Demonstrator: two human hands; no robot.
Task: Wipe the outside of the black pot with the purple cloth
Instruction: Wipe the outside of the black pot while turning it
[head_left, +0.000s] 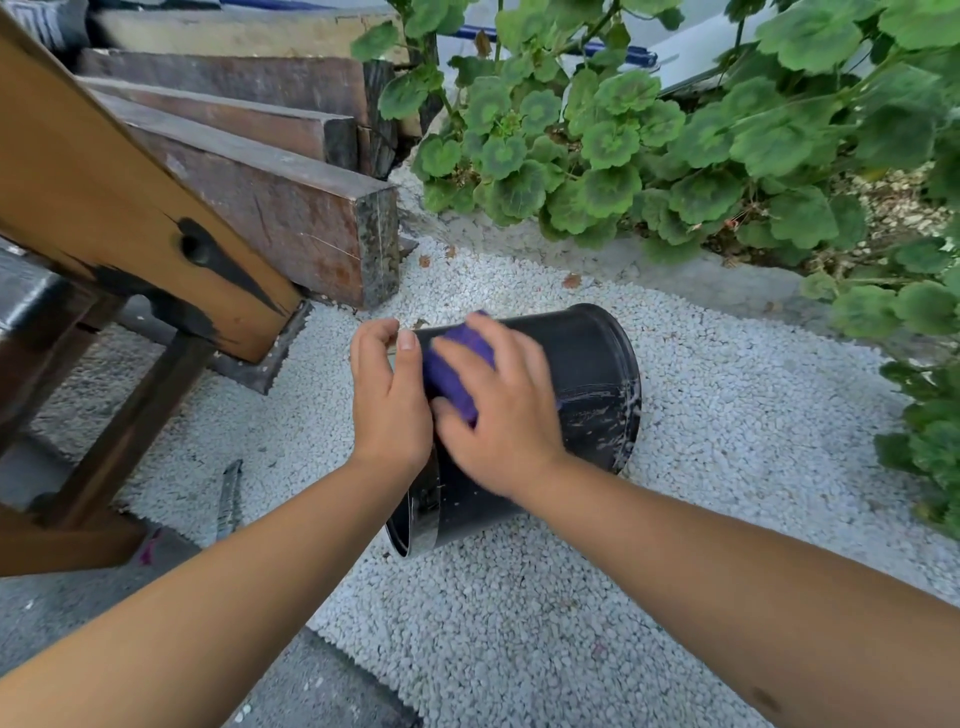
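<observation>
A black pot (592, 374) lies tilted on its side on white gravel, its open rim toward me at the lower left and its base pointing away to the upper right. White scuffs mark its wall near the base. My left hand (389, 400) rests on the pot's upper left side, fingers curled, steadying it. My right hand (498, 410) presses a bunched purple cloth (452, 369) against the pot's outer wall; the hand is blurred by motion and covers most of the cloth.
Stacked dark wooden beams (291, 208) and an orange-brown slanted plank (130, 218) stand to the left. Green leafy plants (701, 145) crowd the back and right. A small metal tool (228, 499) lies on the gravel (727, 467) at left.
</observation>
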